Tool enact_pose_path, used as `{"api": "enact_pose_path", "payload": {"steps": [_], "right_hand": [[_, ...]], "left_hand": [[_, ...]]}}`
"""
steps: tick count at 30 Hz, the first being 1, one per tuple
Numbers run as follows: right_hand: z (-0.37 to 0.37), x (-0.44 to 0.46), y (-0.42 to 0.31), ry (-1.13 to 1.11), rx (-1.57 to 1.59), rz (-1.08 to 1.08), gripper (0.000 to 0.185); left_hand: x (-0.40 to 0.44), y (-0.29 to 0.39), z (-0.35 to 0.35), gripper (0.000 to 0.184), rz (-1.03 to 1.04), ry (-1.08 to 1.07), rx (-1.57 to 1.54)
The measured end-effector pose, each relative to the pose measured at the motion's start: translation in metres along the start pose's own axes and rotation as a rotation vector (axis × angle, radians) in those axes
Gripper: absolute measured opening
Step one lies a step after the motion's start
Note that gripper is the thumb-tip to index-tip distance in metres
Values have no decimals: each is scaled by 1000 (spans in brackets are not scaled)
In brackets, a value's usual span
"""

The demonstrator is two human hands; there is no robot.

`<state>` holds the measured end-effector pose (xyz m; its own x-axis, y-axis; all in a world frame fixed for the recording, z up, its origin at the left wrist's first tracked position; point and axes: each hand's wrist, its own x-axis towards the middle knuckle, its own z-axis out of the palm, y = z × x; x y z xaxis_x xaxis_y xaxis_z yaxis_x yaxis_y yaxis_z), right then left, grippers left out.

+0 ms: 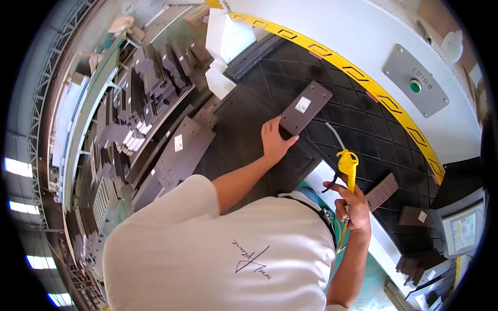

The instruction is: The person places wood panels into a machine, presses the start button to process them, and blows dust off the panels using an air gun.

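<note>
A dark brown rectangular panel (313,101) with corner holes and a white label is held by one end in my left hand (275,140), whose fingers and thumb close around its edge. It slants up and away over the black gridded work surface (264,72). My right hand (355,207) is wrapped around a yellow air blow gun (347,165), its thin nozzle pointing up toward the panel. A hose runs down from the gun's handle. Close beside my right hand, a reddish-brown board (382,192) lies on the black surface.
A yellow-edged white machine with a green button (415,86) spans the far side. At right are a small brown board (416,216), a screen (463,229) and stacked dark pieces (420,264). Racks of dark panels (150,78) and a larger labelled panel (181,147) stand at left.
</note>
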<state>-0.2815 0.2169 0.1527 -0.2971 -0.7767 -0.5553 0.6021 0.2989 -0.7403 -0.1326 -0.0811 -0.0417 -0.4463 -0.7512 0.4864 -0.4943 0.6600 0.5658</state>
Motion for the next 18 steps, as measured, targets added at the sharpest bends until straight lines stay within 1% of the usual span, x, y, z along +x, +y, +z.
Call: {"api": "enact_pose_path", "payload": {"steps": [1,3,4,7,9,11,14,18], "right_hand": [[2,2,4,14,123,-30,66],[4,2,11,-19,206,-41,68],[7,-1,16,-13,202,-42,68],[13,-14,16,35,120,-22,62],[20,-24,11,106,77,-26,57],[29,-35,1,168,62,-29,54],[39,-47,-8,230,91,-59,52],[49,-56,-21,298,119,-105,59]], "left_hand": [[20,-3,18,94,6,35,2],[62,-5,54,94,3,85,5],[81,-8,71,93,-3,96,15],[144,-18,119,92,-29,128,4],[175,-23,141,94,-21,123,9],[194,-29,151,93,7,135,52],[209,-39,151,94,65,119,29],[209,-39,146,92,45,74,-9]]}}
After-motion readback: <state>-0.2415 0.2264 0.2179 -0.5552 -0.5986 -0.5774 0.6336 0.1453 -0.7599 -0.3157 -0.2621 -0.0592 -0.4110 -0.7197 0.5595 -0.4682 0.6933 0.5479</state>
